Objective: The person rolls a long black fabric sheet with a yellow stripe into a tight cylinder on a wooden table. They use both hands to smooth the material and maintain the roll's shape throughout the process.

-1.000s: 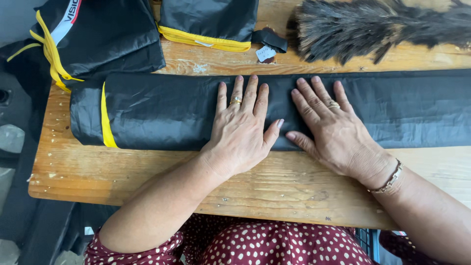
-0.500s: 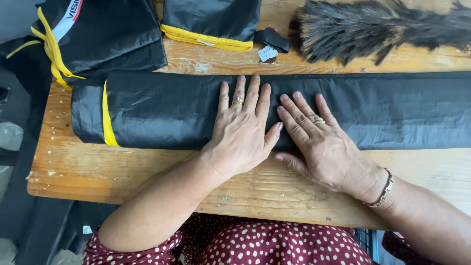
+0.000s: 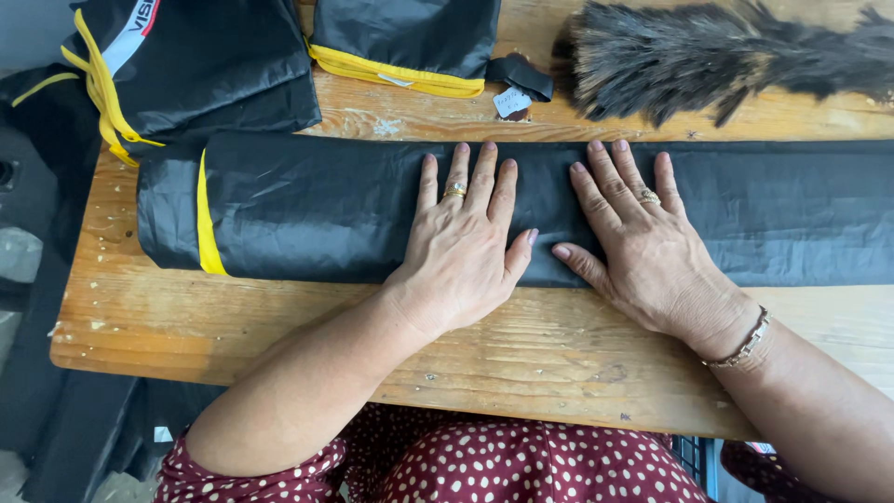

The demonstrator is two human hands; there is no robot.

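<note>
Head view: long black folded fabric strip (image 3: 372,219) laid across the wooden tabletop (image 3: 521,354), long axis from 9 to 3 o'clock, yellow band (image 3: 207,219) near the 9 o'clock end. Left hand (image 3: 466,247) and right hand (image 3: 652,251) pressed palm-down side by side on the strip's middle, fingers (image 3: 484,182) spread flat toward 12 o'clock, gripping nothing. Forearms angled in from 6 o'clock. Other black-and-yellow fabric pieces (image 3: 205,65) and a feather duster (image 3: 708,56) at 12 o'clock.
</note>
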